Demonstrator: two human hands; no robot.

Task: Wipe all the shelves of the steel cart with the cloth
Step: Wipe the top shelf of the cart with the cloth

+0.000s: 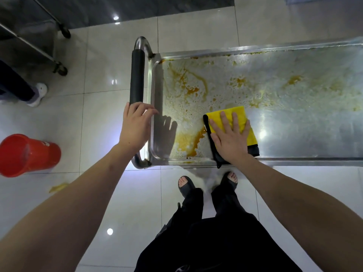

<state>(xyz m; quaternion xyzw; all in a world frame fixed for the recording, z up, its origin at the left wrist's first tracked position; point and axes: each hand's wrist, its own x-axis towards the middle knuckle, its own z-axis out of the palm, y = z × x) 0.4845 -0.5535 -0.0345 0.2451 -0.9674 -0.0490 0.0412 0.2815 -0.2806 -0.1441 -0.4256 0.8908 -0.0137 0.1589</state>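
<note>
The steel cart's top shelf (pixel 284 122) lies in front of me, smeared with orange-yellow stains, thickest at its left end. A folded yellow cloth with a black edge (pixel 238 112) lies on the shelf near the front rim. My right hand (pixel 230 138) presses flat on the cloth with its fingers straight and spread. My left hand (pixel 135 124) holds the near end of the cart's push handle (pixel 137 75), thumb on one side and fingers curled over the other. Any lower shelves are hidden beneath the top one.
A red bucket (pixel 27 154) stands on the white tiled floor to the left, with a yellow smear (pixel 58 187) near it. Another wheeled steel cart (pixel 33 42) and a person's leg and white shoe (pixel 37 95) are at the far left. My own feet stand close to the cart's front edge.
</note>
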